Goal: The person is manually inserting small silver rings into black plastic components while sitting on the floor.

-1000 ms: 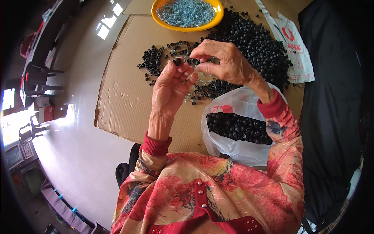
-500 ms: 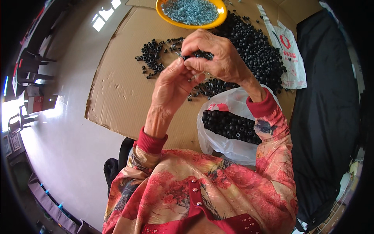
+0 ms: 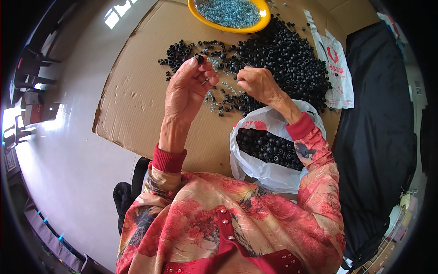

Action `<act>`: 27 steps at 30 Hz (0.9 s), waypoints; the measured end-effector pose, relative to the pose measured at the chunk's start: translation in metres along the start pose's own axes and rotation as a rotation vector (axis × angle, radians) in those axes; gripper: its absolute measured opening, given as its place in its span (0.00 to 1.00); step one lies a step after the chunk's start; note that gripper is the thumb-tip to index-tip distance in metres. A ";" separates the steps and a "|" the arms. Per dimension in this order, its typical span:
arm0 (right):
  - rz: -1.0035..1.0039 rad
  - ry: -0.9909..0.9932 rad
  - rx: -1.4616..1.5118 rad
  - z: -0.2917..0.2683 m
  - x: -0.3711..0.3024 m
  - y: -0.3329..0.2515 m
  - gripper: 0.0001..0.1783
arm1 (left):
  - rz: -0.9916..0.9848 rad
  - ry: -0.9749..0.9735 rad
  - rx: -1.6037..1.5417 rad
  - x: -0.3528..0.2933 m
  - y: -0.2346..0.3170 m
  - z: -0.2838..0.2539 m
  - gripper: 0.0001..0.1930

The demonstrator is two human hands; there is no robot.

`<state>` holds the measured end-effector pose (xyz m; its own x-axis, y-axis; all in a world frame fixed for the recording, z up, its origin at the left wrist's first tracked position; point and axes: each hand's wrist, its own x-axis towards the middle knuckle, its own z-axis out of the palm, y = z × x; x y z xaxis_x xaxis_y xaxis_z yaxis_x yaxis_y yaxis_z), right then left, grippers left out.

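Observation:
My left hand (image 3: 188,89) pinches a small black round cap (image 3: 200,59) between thumb and forefinger, its hollow end showing; the other fingers curl loosely below. To its right, my right hand (image 3: 260,84) is closed, knuckles up, above the edge of the pile. Its fingertips are hidden, so what they hold, if anything, cannot be seen. A large heap of black caps (image 3: 292,64) lies beyond and to the right of that hand. Smaller black pieces (image 3: 179,54) and tiny clear bits (image 3: 226,89) are scattered around and between both hands.
Everything lies on a flat cardboard sheet (image 3: 132,91). A yellow bowl (image 3: 228,29) of small clear pieces stands at the far edge. Close to my body, a white plastic bag (image 3: 269,176) holds more black caps. Another white bag (image 3: 337,68) lies flat at the right, beside black cloth (image 3: 383,137).
My hands, together at the cap before, have moved apart. The left went slightly left and up with the cap; the right dropped back toward the pile and closed.

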<state>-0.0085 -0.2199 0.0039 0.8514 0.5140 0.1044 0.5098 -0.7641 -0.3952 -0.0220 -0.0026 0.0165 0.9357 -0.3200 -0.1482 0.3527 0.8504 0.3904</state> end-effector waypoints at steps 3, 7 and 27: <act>-0.017 0.022 -0.147 0.011 -0.001 0.001 0.07 | 0.008 -0.003 -0.016 0.001 -0.001 -0.003 0.12; -0.030 0.061 -0.115 0.013 0.002 0.002 0.05 | -0.020 -0.028 -0.116 0.001 -0.003 -0.005 0.12; 0.125 0.071 0.346 -0.020 0.009 -0.013 0.02 | -0.050 -0.059 -0.146 0.003 -0.008 0.000 0.13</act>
<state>-0.0045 -0.2132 0.0287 0.9172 0.3870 0.0943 0.3397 -0.6363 -0.6926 -0.0220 -0.0102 0.0128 0.9169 -0.3839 -0.1092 0.3992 0.8829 0.2474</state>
